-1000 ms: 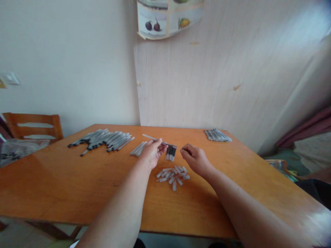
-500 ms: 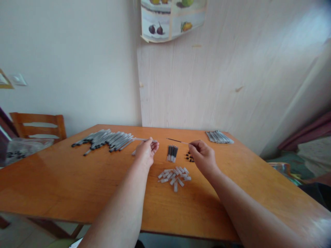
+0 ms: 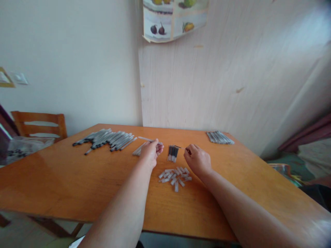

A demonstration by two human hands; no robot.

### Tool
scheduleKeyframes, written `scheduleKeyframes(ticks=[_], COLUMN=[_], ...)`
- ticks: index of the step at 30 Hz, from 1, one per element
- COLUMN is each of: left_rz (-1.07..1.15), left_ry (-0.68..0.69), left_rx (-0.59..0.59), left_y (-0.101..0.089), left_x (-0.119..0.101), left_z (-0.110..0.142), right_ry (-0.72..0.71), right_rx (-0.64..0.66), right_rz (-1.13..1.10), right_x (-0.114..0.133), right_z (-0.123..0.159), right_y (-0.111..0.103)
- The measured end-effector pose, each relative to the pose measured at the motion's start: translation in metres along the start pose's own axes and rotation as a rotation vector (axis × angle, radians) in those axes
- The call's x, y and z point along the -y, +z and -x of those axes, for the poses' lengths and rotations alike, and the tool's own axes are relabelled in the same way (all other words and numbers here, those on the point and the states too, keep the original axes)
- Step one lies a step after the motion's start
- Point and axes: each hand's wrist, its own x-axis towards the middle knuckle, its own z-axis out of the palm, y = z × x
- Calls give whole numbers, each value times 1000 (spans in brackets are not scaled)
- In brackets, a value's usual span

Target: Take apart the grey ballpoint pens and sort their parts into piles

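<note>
My left hand (image 3: 150, 152) is closed around a clear pen barrel (image 3: 144, 138), which points away to the left. My right hand (image 3: 198, 157) is pinched on a thin pen refill (image 3: 178, 146); its dark part reaches left towards the left hand. Between the hands, a row of dark-filled refills (image 3: 172, 153) lies on the table. Nearer to me is a loose pile of whitish translucent caps (image 3: 174, 175). A few more clear barrels (image 3: 138, 148) lie beside the left hand, partly covered by it.
Many clear pen barrels with black ends (image 3: 106, 139) are heaped on the left of the wooden table (image 3: 85, 186). A stack of pens (image 3: 219, 137) lies at the back right. A wooden chair (image 3: 38, 124) stands at the left, by a plastic bag (image 3: 28, 148).
My right hand has moved left and slightly down with the refill, closer to the left hand. It now covers the small black pieces. The left hand has shifted slightly right with the barrel.
</note>
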Motion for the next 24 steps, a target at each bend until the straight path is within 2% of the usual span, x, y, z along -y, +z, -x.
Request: scheduleKeyframes(ticks=[6, 24], left_rz=[-15, -97], left_ry=[-15, -8], left_rx=[5, 39], left_y=[1, 3], left_x=[2, 9], left_z=[1, 1], right_ry=[-31, -232], right_rx=[80, 180], right_rz=[100, 81], right_x=[6, 14], right_z=[-1, 3], right_y=[6, 12])
